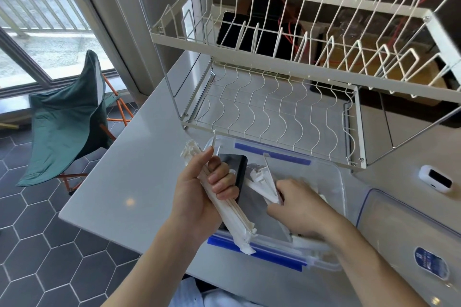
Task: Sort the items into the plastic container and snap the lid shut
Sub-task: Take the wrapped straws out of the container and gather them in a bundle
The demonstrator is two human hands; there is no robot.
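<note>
Grey countertop (139,177), hexagon-tiled floor (37,232)

The plastic container (334,182) near the counter's front edge is clear, glossy plastic with opaque blue clips; its lid (409,239), toward the front right corner, is the same clear plastic with a blue rim and a printed label; the wrapped sticks (224,204) gripped in the left hand (197,197) look like matt white paper, crinkled at the ends; the black block (237,164) inside the container is smooth with a slight sheen; the countertop (139,169) is smooth, pale grey, faintly reflective; the dish rack (274,62) at the back edge is cream-coated wire with bare shiny metal struts; the folded chair (67,119) on matt hexagon tiles is green cloth.
</note>
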